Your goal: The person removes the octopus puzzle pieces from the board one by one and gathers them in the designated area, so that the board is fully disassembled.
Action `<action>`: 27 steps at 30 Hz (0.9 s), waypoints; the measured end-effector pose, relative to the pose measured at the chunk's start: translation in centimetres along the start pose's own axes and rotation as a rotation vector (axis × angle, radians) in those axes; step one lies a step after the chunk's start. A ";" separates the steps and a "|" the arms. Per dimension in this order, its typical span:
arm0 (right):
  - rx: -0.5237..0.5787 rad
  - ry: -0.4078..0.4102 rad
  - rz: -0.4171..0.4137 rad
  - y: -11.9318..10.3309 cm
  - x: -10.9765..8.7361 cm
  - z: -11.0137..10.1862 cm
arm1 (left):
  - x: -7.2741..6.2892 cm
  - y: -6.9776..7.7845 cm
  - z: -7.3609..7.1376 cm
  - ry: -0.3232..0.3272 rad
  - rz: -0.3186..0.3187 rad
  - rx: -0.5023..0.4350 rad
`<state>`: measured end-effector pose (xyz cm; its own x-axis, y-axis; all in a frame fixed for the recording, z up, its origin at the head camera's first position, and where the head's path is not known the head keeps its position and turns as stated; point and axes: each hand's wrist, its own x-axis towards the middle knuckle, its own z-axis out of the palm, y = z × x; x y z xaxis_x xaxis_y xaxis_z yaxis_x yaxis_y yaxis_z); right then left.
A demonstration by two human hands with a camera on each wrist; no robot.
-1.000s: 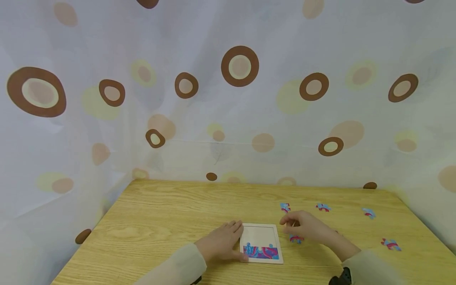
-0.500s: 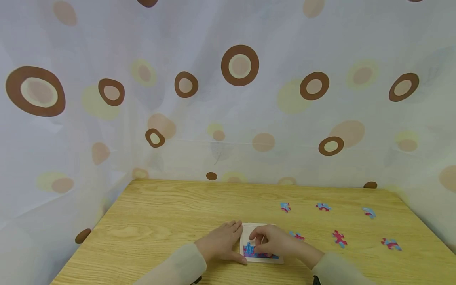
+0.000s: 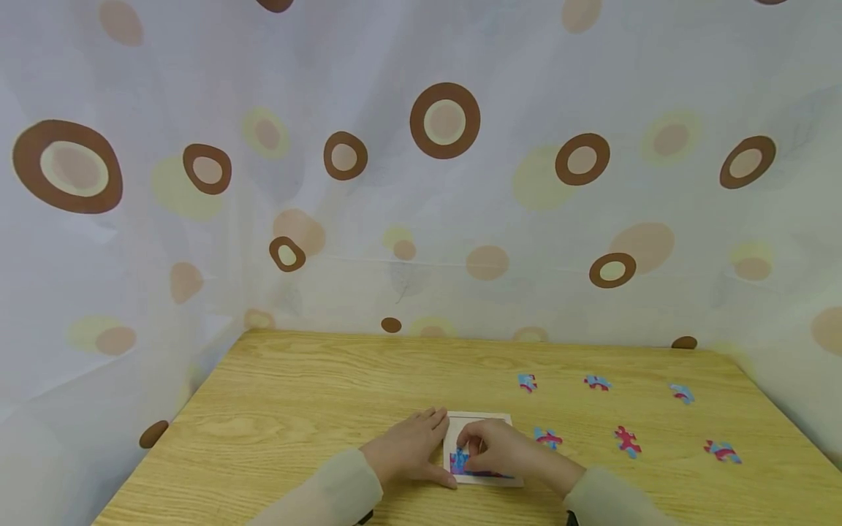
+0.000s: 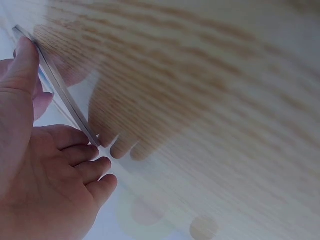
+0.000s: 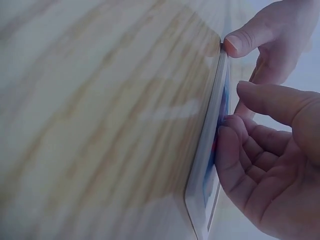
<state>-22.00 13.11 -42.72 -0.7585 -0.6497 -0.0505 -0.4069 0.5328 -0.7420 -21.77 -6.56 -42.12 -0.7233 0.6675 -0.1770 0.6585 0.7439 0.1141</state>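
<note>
A small white puzzle frame (image 3: 514, 447) lies on the table, with blue, pink and purple jigsaw pieces (image 3: 458, 462) along its near side. My left hand (image 3: 409, 446) rests along the frame's left edge, fingers fairly straight at the far corner and thumb at the near one. My right hand (image 3: 503, 449) is over the frame with bent fingers, covering much of the pieces. In the right wrist view, its fingertips (image 5: 226, 142) touch the puzzle surface, while the thumb stands apart from them. No piece shows between thumb and fingers.
To the right lie several loose jigsaw pieces: a blue-and-red piece (image 3: 547, 437) closest to the frame, a mostly red piece (image 3: 627, 441), and another piece (image 3: 722, 450) farther right. Farther back are more pieces (image 3: 597, 382). A patterned sheet (image 3: 355, 292) encloses the wooden table (image 3: 296, 409).
My right hand has moved left from beside the loose pieces to over the frame, then slightly farther left, uncovering the red piece. The left hand has stayed in place.
</note>
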 end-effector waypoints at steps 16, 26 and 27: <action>0.071 0.031 0.011 0.0 0.2 0.2 | -0.1 0.1 -0.1 -0.013 -0.017 -0.034; 0.074 0.035 0.051 -0.3 0.1 0.2 | 0.0 -0.1 -0.1 -0.031 -0.009 -0.032; 0.071 0.036 0.050 -0.3 0.1 0.2 | 0.0 -0.1 -0.2 -0.029 -0.008 -0.031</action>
<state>-21.91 12.79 -42.61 -0.7954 -0.6025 -0.0659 -0.3316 0.5236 -0.7848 -21.88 -6.61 -41.98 -0.7218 0.6605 -0.2067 0.6458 0.7502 0.1423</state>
